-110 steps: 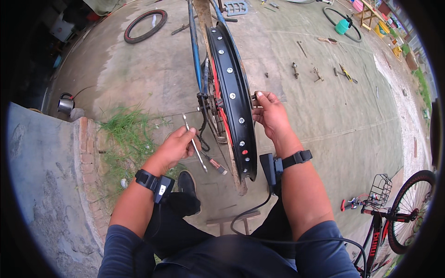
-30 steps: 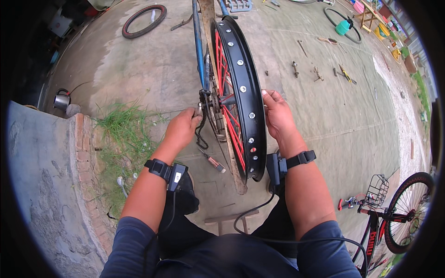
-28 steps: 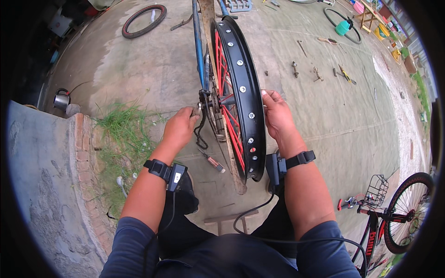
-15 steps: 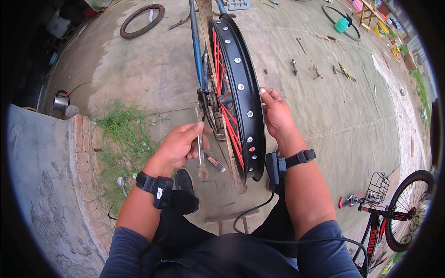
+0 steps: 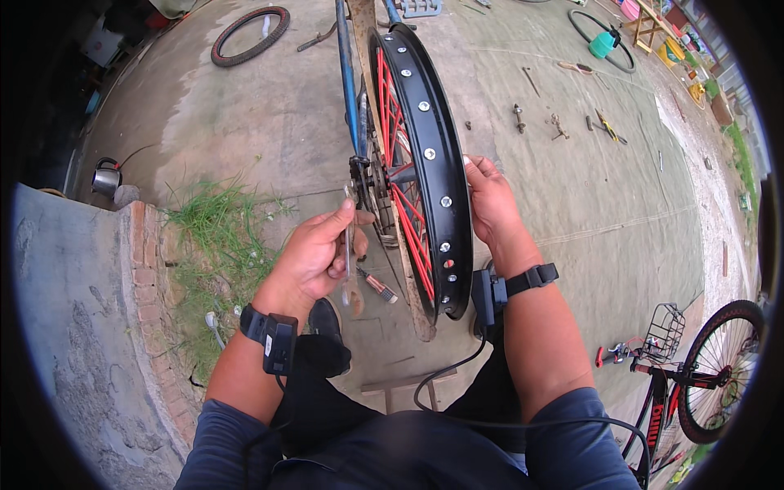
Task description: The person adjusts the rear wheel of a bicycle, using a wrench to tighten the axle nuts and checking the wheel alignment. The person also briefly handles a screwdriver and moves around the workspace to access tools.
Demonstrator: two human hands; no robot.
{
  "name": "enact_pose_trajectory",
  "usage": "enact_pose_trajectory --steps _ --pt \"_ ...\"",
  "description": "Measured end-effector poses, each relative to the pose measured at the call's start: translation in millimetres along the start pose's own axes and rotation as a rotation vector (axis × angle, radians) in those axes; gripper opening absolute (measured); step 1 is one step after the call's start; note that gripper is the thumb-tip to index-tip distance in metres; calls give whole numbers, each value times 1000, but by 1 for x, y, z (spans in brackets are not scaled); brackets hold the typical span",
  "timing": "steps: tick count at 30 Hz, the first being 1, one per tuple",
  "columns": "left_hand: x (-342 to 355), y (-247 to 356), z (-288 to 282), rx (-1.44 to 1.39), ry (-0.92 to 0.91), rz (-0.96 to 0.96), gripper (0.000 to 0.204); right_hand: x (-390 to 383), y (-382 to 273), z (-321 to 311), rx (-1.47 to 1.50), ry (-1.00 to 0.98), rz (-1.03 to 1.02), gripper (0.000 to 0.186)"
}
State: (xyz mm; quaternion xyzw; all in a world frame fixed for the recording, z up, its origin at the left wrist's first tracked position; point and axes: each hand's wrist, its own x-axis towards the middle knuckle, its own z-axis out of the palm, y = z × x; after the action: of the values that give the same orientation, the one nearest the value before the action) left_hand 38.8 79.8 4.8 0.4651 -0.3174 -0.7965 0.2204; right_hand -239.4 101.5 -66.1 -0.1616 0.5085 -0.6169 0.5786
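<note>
A bicycle wheel with a black rim (image 5: 433,171) and red spokes (image 5: 412,224) stands upright in a blue bicycle frame (image 5: 346,82). On its left, my left hand (image 5: 322,249) is closed around a metal wrench (image 5: 349,245). The wrench's upper end is close to the axle area, and its lower end is blurred. My right hand (image 5: 495,204) is at the rim's right edge, thumb up and fingers curled. The rim hides the fingertips and whatever they hold. Beneath my left hand, a screwdriver-like handle (image 5: 378,286) lies on the ground.
To the right lie an axle (image 5: 519,118), pliers (image 5: 609,126) and other small parts on a green ground sheet (image 5: 588,188). A tyre (image 5: 251,37) rests far left. Another bicycle (image 5: 665,380) is at lower right; a low wall (image 5: 73,327) is on the left.
The wheel rim has shifted slightly right. My left hand has moved a little, and the wrench has tilted with its lower end swinging left. My right hand has shifted slightly right.
</note>
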Motion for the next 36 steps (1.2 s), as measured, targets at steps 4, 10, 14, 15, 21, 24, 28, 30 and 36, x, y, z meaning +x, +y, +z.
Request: enact_pose_trajectory --steps 4,10,14,15,21,24,28,30,36 --pt "3 5 1 13 7 -14 52 0 0 1 -8 9 1 23" --pt "8 -2 -3 46 -69 -7 44 1 1 -2 -12 16 3 23" --pt "33 -27 -25 460 3 36 33 1 0 1 -18 14 8 23" --pt "43 -32 -34 680 60 168 31 1 0 2 -20 11 9 23" --pt "72 -25 -77 1313 427 592 25 2 0 -1 -30 2 13 23" --pt "59 -27 -80 1039 217 406 28 1 0 -3 -26 2 11 24" --pt "27 -13 -45 644 -25 107 37 2 1 -2 -19 1 9 24" --pt "17 -9 -32 474 -95 25 42 2 1 -1 -16 1 13 25" --pt "10 -5 -11 202 -114 -35 49 1 1 -1 -15 6 6 24"
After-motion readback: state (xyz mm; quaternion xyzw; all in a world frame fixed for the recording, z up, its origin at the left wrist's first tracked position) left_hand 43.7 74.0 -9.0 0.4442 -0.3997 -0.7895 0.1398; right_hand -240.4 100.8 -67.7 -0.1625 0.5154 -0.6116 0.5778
